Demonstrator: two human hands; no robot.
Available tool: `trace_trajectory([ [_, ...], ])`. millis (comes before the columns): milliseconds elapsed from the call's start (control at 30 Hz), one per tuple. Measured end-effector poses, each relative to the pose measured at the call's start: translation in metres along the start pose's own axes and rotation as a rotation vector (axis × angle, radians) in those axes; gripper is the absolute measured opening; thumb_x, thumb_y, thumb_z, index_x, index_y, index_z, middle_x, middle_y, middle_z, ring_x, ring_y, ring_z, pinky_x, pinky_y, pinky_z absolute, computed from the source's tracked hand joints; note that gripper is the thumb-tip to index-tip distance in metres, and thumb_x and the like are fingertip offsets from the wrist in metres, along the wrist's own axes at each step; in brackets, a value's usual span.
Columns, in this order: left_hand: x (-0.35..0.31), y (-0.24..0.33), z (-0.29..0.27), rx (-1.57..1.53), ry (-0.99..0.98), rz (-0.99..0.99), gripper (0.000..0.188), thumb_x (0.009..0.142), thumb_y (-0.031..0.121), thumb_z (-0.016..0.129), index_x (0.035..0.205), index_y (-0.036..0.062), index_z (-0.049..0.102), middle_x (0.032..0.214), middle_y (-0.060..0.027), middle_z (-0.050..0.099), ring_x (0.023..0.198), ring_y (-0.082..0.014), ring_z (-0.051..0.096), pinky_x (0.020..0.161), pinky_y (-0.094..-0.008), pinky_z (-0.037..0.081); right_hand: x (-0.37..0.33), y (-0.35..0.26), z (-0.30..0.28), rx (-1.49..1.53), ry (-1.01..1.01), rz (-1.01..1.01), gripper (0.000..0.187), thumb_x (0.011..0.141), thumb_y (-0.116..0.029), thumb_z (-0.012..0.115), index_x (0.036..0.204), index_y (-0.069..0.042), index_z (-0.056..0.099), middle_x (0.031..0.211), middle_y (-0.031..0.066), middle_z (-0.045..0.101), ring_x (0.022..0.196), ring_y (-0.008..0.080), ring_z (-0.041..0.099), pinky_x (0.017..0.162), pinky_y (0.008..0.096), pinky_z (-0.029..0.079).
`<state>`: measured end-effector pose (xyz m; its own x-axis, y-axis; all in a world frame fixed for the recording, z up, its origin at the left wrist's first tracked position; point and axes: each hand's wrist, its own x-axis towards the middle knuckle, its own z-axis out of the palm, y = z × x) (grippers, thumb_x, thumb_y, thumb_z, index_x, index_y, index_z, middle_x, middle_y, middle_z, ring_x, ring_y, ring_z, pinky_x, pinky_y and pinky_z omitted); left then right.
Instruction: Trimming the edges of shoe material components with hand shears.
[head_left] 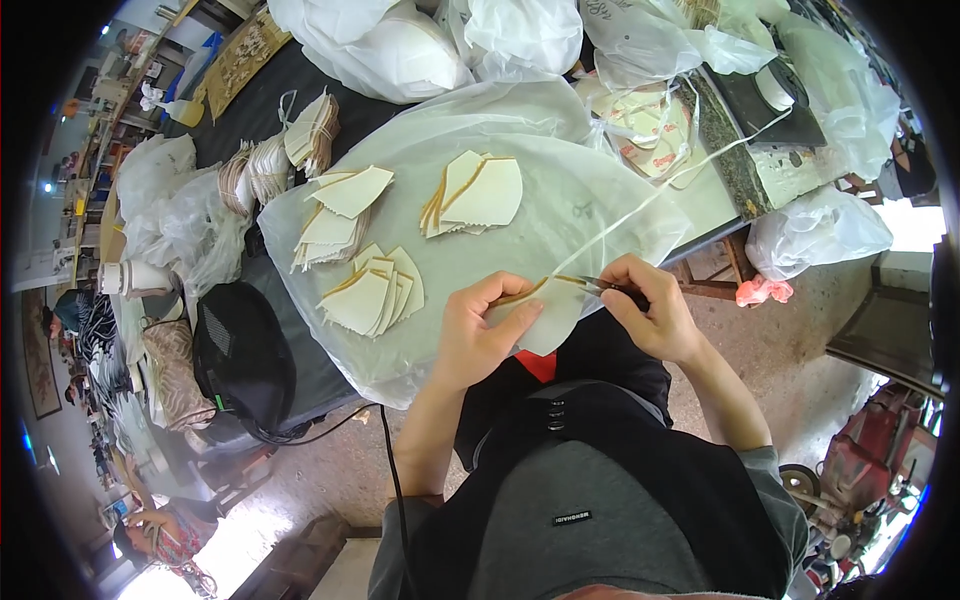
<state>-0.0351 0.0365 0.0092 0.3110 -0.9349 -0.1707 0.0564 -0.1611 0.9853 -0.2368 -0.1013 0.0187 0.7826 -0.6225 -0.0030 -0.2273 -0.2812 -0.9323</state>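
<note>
My left hand (472, 335) pinches a white shoe-upper-like piece (545, 325) with a tan upper edge, thumb on its face. A narrow white tape (640, 207) meets that edge and runs up taut to a white roll (775, 88) at the far right. In my right hand (655, 312) is a pair of small scissors (592, 284) with a dark handle, fingers wrapped round it. The blades lie close by the edge where the tape meets it. Beyond my hands, stacks of similar white pieces (483, 192) rest on a clear plastic sheet (540, 130).
More fanned pieces (375, 293) lie at the left of the sheet, with tied bundles (312, 132) behind. White plastic bags (400, 50) line the back. A black mesh-like bag (243, 345) sits left. A dark cable (390, 460) hangs by my left arm. Another person (170, 530) is far lower left.
</note>
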Motion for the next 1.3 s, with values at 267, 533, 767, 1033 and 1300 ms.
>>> trace_trajectory([
  [267, -0.005, 0.002, 0.005, -0.080, -0.066, -0.050, 0.012, 0.089, 0.009, 0.071, 0.094, -0.0014, 0.068, 0.077, 0.0017, 0.065, 0.069, -0.0022, 0.052, 0.061, -0.0204, 0.042, 0.010, -0.007, 0.012, -0.104, -0.019, -0.138, 0.015, 0.089, -0.011, 0.068, 0.096, -0.001, 0.061, 0.081, 0.0134, 0.065, 0.069, 0.0287, 0.065, 0.063, 0.0345, 0.050],
  [533, -0.006, 0.005, -0.001, -0.069, -0.041, -0.059, 0.011, 0.089, 0.008, 0.071, 0.094, -0.0015, 0.068, 0.077, 0.0021, 0.065, 0.068, -0.0016, 0.051, 0.059, -0.0202, 0.041, 0.004, -0.007, 0.006, -0.155, -0.021, -0.082, 0.016, 0.088, -0.014, 0.069, 0.095, -0.002, 0.061, 0.081, 0.0137, 0.065, 0.071, 0.0311, 0.066, 0.064, 0.0352, 0.050],
  [767, -0.006, 0.001, 0.001, -0.088, -0.050, -0.046, 0.011, 0.089, 0.008, 0.071, 0.093, -0.0014, 0.067, 0.075, 0.0015, 0.064, 0.066, -0.0017, 0.051, 0.059, -0.0205, 0.042, 0.010, -0.006, 0.014, -0.135, -0.009, -0.153, 0.016, 0.087, -0.013, 0.070, 0.094, -0.002, 0.061, 0.081, 0.0136, 0.066, 0.070, 0.0305, 0.065, 0.063, 0.0355, 0.050],
  [1033, -0.007, 0.001, -0.001, -0.139, -0.043, -0.087, 0.011, 0.089, 0.008, 0.072, 0.092, -0.0016, 0.067, 0.074, 0.0019, 0.063, 0.065, -0.0015, 0.051, 0.057, -0.0200, 0.041, 0.006, -0.002, 0.012, -0.112, -0.021, -0.068, 0.016, 0.087, -0.013, 0.070, 0.094, -0.002, 0.061, 0.080, 0.0136, 0.065, 0.069, 0.0305, 0.065, 0.063, 0.0357, 0.050],
  [1300, -0.009, 0.000, -0.003, -0.142, -0.024, -0.083, 0.011, 0.088, 0.008, 0.072, 0.092, -0.0017, 0.067, 0.076, 0.0019, 0.064, 0.067, -0.0016, 0.051, 0.059, -0.0197, 0.041, 0.004, -0.003, 0.007, -0.123, -0.048, -0.041, 0.015, 0.088, -0.013, 0.069, 0.095, -0.002, 0.061, 0.080, 0.0134, 0.066, 0.070, 0.0300, 0.066, 0.064, 0.0353, 0.050],
])
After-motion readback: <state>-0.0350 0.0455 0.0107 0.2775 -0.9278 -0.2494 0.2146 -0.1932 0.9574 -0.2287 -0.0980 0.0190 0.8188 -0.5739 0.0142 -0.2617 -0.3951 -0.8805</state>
